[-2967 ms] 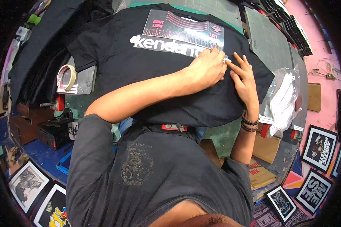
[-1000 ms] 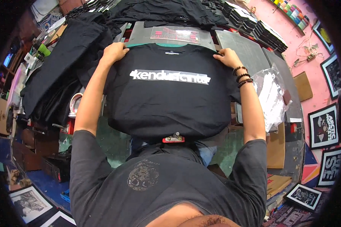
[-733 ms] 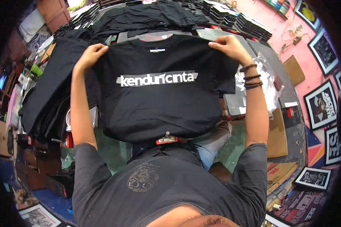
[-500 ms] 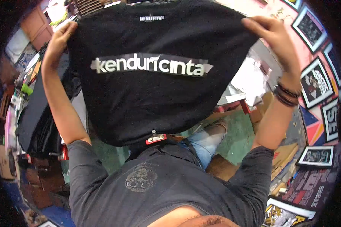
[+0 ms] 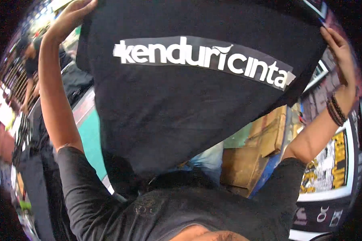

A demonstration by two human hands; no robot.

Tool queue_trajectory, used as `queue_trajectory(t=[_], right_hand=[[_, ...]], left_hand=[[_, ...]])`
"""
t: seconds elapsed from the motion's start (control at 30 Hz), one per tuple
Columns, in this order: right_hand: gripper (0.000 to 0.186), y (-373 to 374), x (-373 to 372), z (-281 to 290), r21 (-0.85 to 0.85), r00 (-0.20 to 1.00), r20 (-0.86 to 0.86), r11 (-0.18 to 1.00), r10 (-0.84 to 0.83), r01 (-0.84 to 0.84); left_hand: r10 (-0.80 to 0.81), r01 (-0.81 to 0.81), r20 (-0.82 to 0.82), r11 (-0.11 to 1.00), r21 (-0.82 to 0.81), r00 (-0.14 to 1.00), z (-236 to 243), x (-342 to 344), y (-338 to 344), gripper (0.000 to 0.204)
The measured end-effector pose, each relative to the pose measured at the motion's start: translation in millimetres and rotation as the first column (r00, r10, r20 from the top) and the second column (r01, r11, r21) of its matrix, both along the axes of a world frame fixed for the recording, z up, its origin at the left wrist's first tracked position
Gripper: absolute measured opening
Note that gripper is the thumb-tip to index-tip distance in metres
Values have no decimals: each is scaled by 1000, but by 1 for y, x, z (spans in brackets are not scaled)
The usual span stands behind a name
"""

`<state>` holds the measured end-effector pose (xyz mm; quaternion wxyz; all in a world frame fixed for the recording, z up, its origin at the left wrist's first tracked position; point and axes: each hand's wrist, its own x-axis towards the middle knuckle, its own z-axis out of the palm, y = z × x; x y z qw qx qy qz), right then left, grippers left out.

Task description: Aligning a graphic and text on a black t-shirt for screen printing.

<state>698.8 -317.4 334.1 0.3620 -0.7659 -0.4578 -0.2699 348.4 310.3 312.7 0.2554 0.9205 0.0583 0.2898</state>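
A black T-shirt point(image 5: 177, 112) hangs spread out in front of me. Large white lettering runs across its chest, with a clear film strip point(image 5: 149, 60) over it, its ends reaching past the letters. My left hand point(image 5: 70, 18) is closed on the shirt's upper left part, near the top edge of the view. At the upper right, my right hand point(image 5: 340, 50) pinches the other side, its fingers bent over the cloth. Between them the fabric is stretched and slopes down to the right. The shirt's collar is out of view, and its lower end hangs near my waist.
Flattened cardboard point(image 5: 245, 160) lies low on the right. Beside my right arm is a framed yellow, black and white picture point(image 5: 330, 164). Dark cloth point(image 5: 44, 176) is heaped on the left. Farther back on the left, a blurred person point(image 5: 30, 64) is partly visible.
The view has turned to the right, and the shirt now sits higher and larger in it. My hands are farther apart, still gripping the shirt. Its collar has passed out of view.
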Motion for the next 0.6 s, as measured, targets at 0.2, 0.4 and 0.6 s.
queue_trajectory(t=[0.2,0.4,0.6], right_hand=[[32,-69,-2,-11,-46,984,-91,988,-153,149],[35,-116,21,-36,-63,950,-252,982,-187,176],[36,-134,24,-47,-121,876,-360,947,-322,298]], left_hand=[[-557,536,-15,805,-254,830,-14,143,-26,54],[-616,595,-38,773,-220,787,-45,240,-71,46],[-622,617,-33,781,-97,782,-61,306,-83,42]])
